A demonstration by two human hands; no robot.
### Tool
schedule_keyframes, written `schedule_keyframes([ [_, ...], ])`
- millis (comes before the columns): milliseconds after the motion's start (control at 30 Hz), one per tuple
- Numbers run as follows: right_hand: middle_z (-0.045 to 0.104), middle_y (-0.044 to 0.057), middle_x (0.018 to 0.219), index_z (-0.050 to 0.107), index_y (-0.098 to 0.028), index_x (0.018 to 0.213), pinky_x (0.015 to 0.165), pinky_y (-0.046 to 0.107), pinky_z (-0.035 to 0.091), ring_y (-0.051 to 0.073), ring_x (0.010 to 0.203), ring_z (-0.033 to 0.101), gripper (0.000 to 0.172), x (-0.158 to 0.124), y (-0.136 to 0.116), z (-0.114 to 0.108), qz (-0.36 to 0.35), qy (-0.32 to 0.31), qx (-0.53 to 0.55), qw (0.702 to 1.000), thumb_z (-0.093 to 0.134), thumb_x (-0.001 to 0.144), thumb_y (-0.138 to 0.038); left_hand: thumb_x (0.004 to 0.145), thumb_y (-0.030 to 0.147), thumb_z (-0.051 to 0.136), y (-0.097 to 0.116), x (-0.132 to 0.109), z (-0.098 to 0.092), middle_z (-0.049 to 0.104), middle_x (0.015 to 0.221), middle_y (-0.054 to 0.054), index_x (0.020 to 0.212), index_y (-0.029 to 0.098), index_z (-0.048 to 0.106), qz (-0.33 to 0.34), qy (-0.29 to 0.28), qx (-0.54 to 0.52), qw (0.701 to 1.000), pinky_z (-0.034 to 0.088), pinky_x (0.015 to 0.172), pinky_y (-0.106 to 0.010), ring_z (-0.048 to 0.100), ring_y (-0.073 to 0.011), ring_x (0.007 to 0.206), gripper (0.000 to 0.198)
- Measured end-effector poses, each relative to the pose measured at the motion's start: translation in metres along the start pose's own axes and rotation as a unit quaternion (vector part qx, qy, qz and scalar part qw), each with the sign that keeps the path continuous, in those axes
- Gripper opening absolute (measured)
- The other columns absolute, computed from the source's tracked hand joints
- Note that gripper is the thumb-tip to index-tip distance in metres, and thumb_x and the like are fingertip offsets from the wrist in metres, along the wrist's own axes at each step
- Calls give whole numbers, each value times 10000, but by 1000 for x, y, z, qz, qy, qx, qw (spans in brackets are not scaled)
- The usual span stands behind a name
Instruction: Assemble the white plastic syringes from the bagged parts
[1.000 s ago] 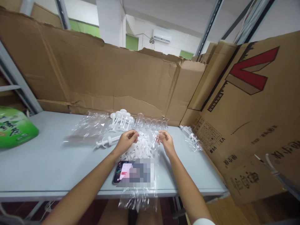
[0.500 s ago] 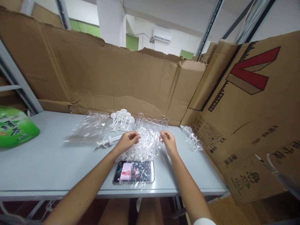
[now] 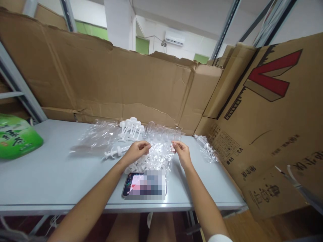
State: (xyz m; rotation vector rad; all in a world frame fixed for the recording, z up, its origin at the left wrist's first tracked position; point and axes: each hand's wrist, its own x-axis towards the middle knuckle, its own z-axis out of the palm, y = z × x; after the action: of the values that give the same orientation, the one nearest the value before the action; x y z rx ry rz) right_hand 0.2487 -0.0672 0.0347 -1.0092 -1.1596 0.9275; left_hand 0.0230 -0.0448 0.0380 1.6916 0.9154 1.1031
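Between my two hands a clear plastic bag (image 3: 163, 151) is stretched over the table. My left hand (image 3: 138, 150) pinches one edge of it, and my right hand (image 3: 181, 150) pinches the opposite edge. Small white plastic parts (image 3: 136, 165) lie in a pile under and behind the bag. In front of them is a phone (image 3: 131, 185) with a lit screen, partly blurred out. A white syringe-like plunger piece (image 3: 116, 153) lies left of my left hand. Farther back stand several white plungers (image 3: 131, 127) and several clear plastic tubes (image 3: 161, 132).
Crumpled clear bags (image 3: 97, 136) lie at the back left. A bagged syringe-like item (image 3: 207, 148) rests by the right cardboard wall (image 3: 252, 134). A green package (image 3: 20, 137) sits at the far left. Cardboard (image 3: 126, 80) closes off the back of the grey table (image 3: 63, 181).
Both hands stay nearly in place, still pinching the bag. The bag's lower part, which hung over the phone, has shifted up and away from its left side.
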Motion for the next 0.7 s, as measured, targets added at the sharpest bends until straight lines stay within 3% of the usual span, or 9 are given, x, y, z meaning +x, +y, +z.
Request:
schedule_keyframes([
  [67, 636, 19, 691, 633, -174, 899, 504, 252, 391, 123, 547, 558, 322, 0, -2, -1, 8, 4, 20, 1000, 628, 685, -416, 731, 384, 572, -1, 1, -1, 573, 557, -1, 716, 147, 598, 2, -17, 14, 1000, 425, 541, -222, 527, -114, 524, 238],
  [133, 649, 32, 734, 615, -182, 945, 506, 256, 404, 136, 569, 580, 368, 0, -3, 0, 28, -19, 31, 999, 631, 677, -433, 733, 373, 568, -4, 1, -1, 574, 570, 0, 722, 150, 594, 13, 11, 17, 1000, 422, 548, -221, 532, -116, 538, 225],
  [267, 617, 14, 611, 637, -161, 785, 469, 239, 374, 117, 502, 532, 287, -5, -1, 7, 52, -93, -18, 994, 650, 658, -418, 749, 377, 551, -6, 3, -2, 563, 578, 9, 746, 155, 591, 35, 70, 18, 997, 416, 564, -217, 532, -117, 565, 225],
  [400, 550, -26, 509, 631, -158, 702, 454, 228, 333, 80, 435, 438, 238, -6, 2, 11, 30, -62, -35, 997, 644, 666, -393, 750, 400, 550, -4, 3, -3, 576, 598, 2, 773, 151, 601, 33, 85, 9, 996, 425, 574, -223, 538, -118, 572, 255],
  [467, 558, -23, 524, 629, -159, 714, 460, 232, 329, 81, 440, 442, 235, -5, 2, 10, 27, -49, -28, 998, 642, 669, -389, 746, 409, 554, -3, 3, -3, 578, 601, -3, 801, 147, 606, 24, 69, 4, 997, 434, 578, -231, 541, -121, 571, 273],
  [567, 575, -12, 558, 625, -162, 728, 460, 238, 328, 91, 454, 468, 254, -3, 2, 6, 25, -30, -15, 999, 636, 671, -409, 729, 414, 573, -4, 2, -3, 596, 632, -15, 843, 146, 606, 6, -3, -5, 1000, 454, 599, -251, 564, -134, 599, 293],
  [633, 578, -8, 570, 626, -161, 739, 459, 240, 333, 95, 460, 479, 273, -1, 2, 3, 21, -13, -11, 1000, 637, 667, -424, 725, 418, 575, -4, 1, -2, 603, 642, -20, 804, 147, 601, -3, -52, -9, 999, 461, 602, -256, 574, -138, 606, 283],
  [700, 589, -1, 587, 628, -161, 779, 468, 245, 350, 101, 467, 496, 304, -1, 2, 2, 25, -6, -8, 1000, 623, 677, -447, 727, 424, 569, -5, 1, 0, 595, 617, -14, 751, 148, 588, -7, -65, -11, 998, 462, 584, -251, 568, -132, 578, 278],
])
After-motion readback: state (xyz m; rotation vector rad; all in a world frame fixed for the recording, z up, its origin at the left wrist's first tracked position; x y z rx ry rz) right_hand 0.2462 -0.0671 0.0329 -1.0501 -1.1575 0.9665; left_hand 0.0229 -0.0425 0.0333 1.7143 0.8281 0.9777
